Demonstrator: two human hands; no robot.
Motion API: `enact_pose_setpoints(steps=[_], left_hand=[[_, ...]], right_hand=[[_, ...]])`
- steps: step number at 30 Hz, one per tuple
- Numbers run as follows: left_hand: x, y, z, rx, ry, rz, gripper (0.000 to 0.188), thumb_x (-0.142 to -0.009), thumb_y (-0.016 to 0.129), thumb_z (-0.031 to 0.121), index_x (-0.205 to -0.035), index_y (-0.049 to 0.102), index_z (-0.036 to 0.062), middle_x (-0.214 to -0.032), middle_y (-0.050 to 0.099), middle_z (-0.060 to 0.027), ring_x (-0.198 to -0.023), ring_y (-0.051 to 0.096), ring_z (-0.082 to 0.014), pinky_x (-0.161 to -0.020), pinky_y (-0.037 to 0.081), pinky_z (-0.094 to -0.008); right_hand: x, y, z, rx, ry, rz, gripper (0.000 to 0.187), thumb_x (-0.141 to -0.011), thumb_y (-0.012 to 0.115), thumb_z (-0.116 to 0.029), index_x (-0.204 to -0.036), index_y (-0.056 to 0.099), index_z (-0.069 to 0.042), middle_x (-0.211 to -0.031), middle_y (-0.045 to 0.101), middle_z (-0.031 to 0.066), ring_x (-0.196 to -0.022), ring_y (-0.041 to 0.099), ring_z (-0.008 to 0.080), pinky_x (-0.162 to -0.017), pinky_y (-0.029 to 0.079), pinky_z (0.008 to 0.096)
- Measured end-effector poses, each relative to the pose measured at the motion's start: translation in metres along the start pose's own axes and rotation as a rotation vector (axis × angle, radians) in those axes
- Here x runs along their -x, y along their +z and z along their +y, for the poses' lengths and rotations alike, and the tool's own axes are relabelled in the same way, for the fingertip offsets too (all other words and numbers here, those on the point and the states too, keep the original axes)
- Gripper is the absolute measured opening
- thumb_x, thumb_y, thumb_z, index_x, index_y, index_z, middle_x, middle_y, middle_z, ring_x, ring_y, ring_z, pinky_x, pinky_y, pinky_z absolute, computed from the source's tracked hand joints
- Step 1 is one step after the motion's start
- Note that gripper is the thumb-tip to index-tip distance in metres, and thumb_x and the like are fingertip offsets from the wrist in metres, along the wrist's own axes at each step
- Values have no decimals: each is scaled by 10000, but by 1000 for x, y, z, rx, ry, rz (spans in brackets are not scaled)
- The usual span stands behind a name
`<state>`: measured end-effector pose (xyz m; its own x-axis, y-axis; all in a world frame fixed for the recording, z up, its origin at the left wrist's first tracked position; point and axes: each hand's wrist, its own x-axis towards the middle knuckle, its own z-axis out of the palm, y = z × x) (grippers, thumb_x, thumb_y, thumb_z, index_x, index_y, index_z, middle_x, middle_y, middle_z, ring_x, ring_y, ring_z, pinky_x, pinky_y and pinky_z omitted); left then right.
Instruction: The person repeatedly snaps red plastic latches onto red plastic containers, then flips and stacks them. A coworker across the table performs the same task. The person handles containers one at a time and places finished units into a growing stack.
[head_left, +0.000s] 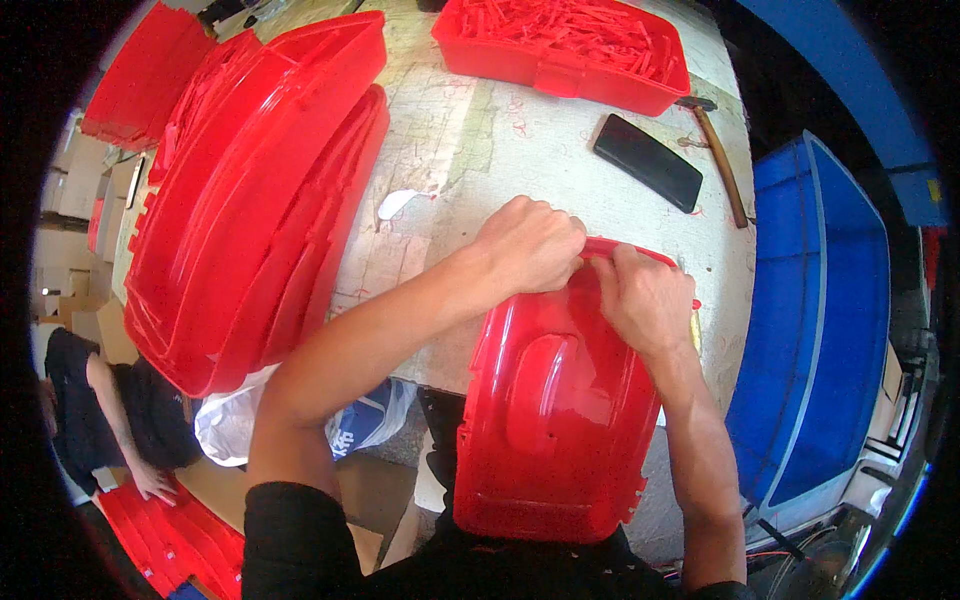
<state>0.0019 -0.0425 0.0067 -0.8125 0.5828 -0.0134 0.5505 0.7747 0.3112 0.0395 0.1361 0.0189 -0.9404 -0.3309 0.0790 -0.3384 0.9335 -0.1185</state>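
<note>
A glossy red plastic shell (590, 450) with a raised oval in its middle and small notches along its rim stands tilted between me and the table. Its far end rests at the table's front part, and its near end is by my body. My left hand (530, 245) is closed in a fist at the shell's far left corner, fingers curled round the rim. Just to its right, my right hand (648, 300) grips the same far edge, thumb toward the left hand. Whether a small piece is pinched between the fingers is hidden.
Stacked red shells (240, 210) cover the table's left side. A red bin (560, 80) of red strips stands at the back; a black phone (650, 160) and hammer (722, 165) lie right. Blue crates (780, 300) flank the table. At lower left, another person's hand (152, 482) touches red parts.
</note>
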Motion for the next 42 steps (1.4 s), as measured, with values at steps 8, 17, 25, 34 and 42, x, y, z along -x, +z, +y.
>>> enact_pose_setpoints(steps=[8,17,25,34,42], left_hand=[[2,-2,6,12,-22,-7,273,-798,670,248,-860,690,-18,-705,672,-246,-714,694,-400,-674,551,-494],[-7,-1,8,-29,-44,17,244,-793,664,239,-854,713,7,-739,680,-250,-740,696,-406,-699,552,-501],[-8,2,7,1,-52,21,220,-763,667,225,-817,722,19,-772,686,-249,-748,693,-404,-716,549,-506],[-15,4,10,-37,-91,12,225,-751,667,222,-835,735,24,-788,695,-241,-763,696,-405,-730,551,-504],[-14,7,5,4,-99,128,190,-713,684,231,-775,723,55,-763,690,-219,-748,682,-412,-702,543,-513]], right_hand=[[-5,-9,5,152,-148,-109,323,-972,584,-345,-821,685,-77,-694,712,113,-537,681,219,-496,541,362],[6,15,-6,155,52,61,284,-954,587,-296,-763,651,-96,-692,707,104,-566,698,236,-489,551,360],[-8,-3,-10,447,-237,26,164,-875,579,-137,-727,649,-125,-689,702,69,-617,715,192,-495,553,313],[-3,9,-8,204,82,16,206,-927,562,-247,-820,661,-102,-737,724,108,-635,727,245,-541,577,379],[-25,-5,-11,464,-259,-39,149,-872,577,-137,-786,691,-95,-747,725,108,-659,732,205,-529,573,337]])
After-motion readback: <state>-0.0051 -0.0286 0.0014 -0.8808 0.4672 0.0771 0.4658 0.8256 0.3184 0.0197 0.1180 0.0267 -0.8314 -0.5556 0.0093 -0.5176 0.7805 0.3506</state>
